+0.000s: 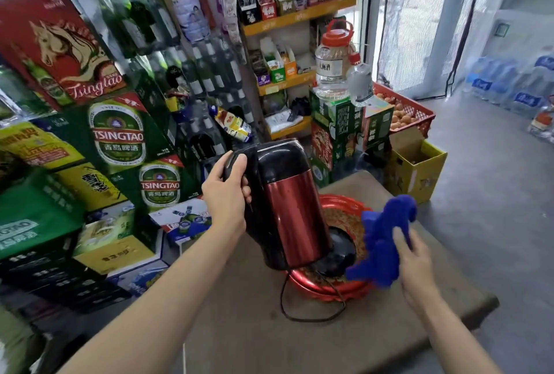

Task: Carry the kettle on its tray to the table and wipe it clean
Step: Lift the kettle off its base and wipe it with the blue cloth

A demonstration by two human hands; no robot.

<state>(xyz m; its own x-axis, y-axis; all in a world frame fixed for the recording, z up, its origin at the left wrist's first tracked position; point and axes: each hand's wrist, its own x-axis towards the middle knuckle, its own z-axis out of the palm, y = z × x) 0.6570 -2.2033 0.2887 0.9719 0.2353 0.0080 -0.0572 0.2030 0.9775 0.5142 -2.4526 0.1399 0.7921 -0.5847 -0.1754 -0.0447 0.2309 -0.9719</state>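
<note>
A red and black electric kettle [292,212] is tilted to the left above its black base [340,250]. My left hand [229,188] grips its black handle. The base rests in a round red tray [332,289] on the brown table [257,340]. A black cord [299,310] loops from the base onto the tabletop. My right hand [415,262] holds a bunched blue cloth [383,238] just right of the kettle, over the tray's right side and apart from the kettle body.
Stacked beer cartons [117,140] and bottles fill the left. Orange shelves [287,80] stand behind. A large jar [334,62] tops green boxes beyond the table. A red egg crate [404,110] and a yellow box [415,167] sit to the right on grey floor.
</note>
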